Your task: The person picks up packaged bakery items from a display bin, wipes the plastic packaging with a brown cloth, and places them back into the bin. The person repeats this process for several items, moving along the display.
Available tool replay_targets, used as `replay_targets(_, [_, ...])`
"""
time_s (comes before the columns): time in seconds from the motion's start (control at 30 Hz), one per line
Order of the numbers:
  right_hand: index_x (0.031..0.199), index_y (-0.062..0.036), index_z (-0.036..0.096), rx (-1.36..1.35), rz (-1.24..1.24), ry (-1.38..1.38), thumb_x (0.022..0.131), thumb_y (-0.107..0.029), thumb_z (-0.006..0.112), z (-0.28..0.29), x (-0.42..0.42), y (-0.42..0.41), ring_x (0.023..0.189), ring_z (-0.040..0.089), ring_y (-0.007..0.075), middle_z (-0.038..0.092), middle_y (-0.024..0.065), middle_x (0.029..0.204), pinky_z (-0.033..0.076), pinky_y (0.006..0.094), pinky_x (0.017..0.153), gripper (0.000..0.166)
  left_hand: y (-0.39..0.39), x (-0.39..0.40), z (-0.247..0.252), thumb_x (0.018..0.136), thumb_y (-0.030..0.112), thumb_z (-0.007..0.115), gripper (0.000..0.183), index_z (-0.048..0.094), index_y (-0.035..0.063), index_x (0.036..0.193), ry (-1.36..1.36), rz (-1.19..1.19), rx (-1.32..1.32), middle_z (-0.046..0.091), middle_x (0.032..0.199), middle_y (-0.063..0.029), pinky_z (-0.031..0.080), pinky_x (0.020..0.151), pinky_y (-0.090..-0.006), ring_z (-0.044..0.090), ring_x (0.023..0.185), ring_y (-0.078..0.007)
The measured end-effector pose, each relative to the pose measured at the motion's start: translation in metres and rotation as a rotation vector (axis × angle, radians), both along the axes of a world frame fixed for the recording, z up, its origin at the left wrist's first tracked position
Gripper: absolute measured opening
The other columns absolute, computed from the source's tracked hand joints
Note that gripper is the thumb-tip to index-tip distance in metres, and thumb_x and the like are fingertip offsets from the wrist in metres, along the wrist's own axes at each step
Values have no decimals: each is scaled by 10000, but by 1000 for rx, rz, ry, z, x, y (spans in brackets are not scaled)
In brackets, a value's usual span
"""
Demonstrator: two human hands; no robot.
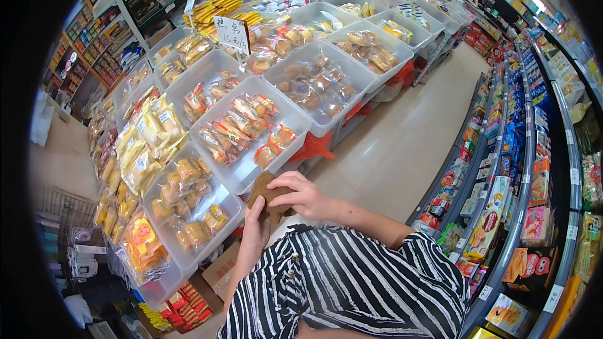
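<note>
Both hands hold a brown cloth-like item (260, 187) in front of my striped top, just beyond the near edge of the display. My left hand (256, 226) pinches it from below, thumb pressed on its near face. My right hand (301, 196) lies over its right side with fingers bent onto it. What the item is cannot be settled, since the fingers cover much of it. Right beside the hands stands a clear plastic bin (221, 180) of wrapped pastries (240, 125). A neighbouring bin (188, 256) on the left holds packed round buns (188, 174).
More bins of wrapped baked goods fill the stand, such as one (325, 125) with round cakes. A handwritten price sign (232, 34) rises among them. Red plastic bags (313, 148) hang below the rims. A tiled aisle (400, 127) separates the stand from snack shelves (527, 150).
</note>
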State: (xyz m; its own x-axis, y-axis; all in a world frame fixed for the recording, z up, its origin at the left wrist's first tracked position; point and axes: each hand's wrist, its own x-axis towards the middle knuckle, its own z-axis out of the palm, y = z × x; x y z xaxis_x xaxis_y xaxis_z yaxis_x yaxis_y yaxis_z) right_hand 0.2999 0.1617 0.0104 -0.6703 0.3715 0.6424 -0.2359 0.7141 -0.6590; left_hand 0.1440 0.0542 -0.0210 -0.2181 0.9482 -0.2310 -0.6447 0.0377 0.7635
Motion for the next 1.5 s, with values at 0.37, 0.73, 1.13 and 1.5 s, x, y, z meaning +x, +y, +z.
replay_targets(0.37, [1347,-46,424,-332,-47,-148,639,55,653,7,1,1,1258,427,313,433,170,1332,333,370,1074,751,7,-7,27,805,20,670,520,465,29,1282,-6,160,34,556,1225,-115,453,963,-356,551,1120,-209])
replay_targets(0.73, [1152,20,579,-822,172,-344,849,-128,687,-31,13,22,968,559,97,643,39,1037,456,284,863,354,8,-1,51,768,-95,651,558,430,4,1270,42,275,160,567,1188,-135,473,955,-347,569,1088,-216])
replay_targets(1.13, [1327,-49,440,-1229,-193,-6,933,-161,564,-58,-1,-3,1068,548,163,545,68,1207,468,293,898,428,28,16,36,732,-106,665,355,590,17,1056,715,220,450,645,1086,-113,474,901,-312,604,1016,-187])
replay_targets(1.5, [1404,-122,364,-341,243,-341,912,-290,562,-68,61,-4,1348,320,239,348,101,1448,274,404,1107,556,36,38,83,733,170,738,562,550,73,1254,1288,-412,780,467,1355,-158,326,1064,-458,443,1254,-336])
